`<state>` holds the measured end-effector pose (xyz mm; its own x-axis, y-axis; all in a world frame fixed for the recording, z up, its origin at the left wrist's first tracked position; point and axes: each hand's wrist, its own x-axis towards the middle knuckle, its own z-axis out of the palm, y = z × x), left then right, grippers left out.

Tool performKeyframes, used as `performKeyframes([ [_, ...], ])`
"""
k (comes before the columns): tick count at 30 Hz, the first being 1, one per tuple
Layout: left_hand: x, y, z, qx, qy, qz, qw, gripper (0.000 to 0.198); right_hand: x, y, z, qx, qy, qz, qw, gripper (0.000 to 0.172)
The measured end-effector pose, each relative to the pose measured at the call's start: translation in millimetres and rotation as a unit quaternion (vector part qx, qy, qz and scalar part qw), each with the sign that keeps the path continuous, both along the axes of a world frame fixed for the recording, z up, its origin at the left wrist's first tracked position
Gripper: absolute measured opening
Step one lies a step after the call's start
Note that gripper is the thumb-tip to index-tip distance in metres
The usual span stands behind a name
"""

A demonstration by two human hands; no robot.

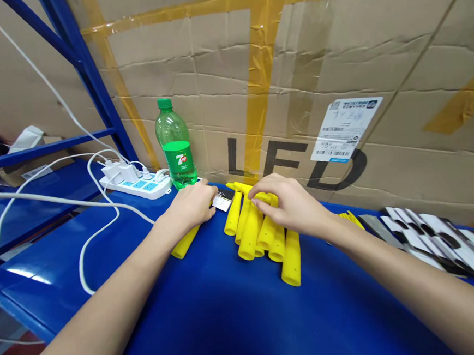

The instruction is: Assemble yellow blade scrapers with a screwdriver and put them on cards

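**Items in hand.** Yellow plastic tubes (261,225), about eight, lie in a loose, overlapping bunch on the blue table (215,316), tapered ends mostly pointing away from the person. A separate tube (186,243) lies angled beneath the left hand (190,206), and a small black-and-white card (223,201) sits just beyond it.

**Hand state.** The right hand (289,203) is curved over the top of the bunch, fingers (259,196) touching the tubes; whether it grips one cannot be told. The left hand is half curled at the card's edge, over the separate tube; any grip is likewise unclear.

**Nearby.** A green 7UP bottle (175,144) stands just past the left hand, beside a white power strip (139,186) with chargers (115,172) plugged in. White cables (87,255) trail across the table. A fanned stack of black-and-white cards (443,240) lies right, past a few yellow pieces (350,219). An LED carton (263,88) stands behind.

**Risks.** Round tubes could roll on the glossy surface if the bunch is disturbed. A careless left-hand sweep could topple the bottle over the power strip. Cables could snag the left forearm. The right forearm could shift the fanned stack.
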<state>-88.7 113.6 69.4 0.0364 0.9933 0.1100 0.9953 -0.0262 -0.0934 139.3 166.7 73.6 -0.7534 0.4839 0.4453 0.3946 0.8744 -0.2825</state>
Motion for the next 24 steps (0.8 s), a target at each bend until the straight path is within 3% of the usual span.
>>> performKeyframes([
  [6, 7.3, 6.0, -5.7, 0.015, 0.029, 0.000, 0.999, 0.020, 42.5, -11.5, -3.3, -0.029, 0.038, -0.031, 0.998, 0.016],
  [14, 9.2, 12.6, -12.1, 0.014, 0.040, -0.052, 0.998, 0.026, 75.2, -27.7, -27.2, -0.057, -0.023, -0.019, 0.998, 0.023],
  [19, 13.5, 8.2, -1.0, 0.016, 0.028, -0.071, 0.997, 0.019, 86.3, -33.6, -30.5, -0.071, -0.017, -0.038, 0.997, 0.021],
  [24, 60.0, -4.0, 14.7, 0.040, -0.021, -0.113, 0.993, 0.026, 95.5, -41.2, -21.7, -0.096, -0.011, -0.076, 0.992, 0.016],
])
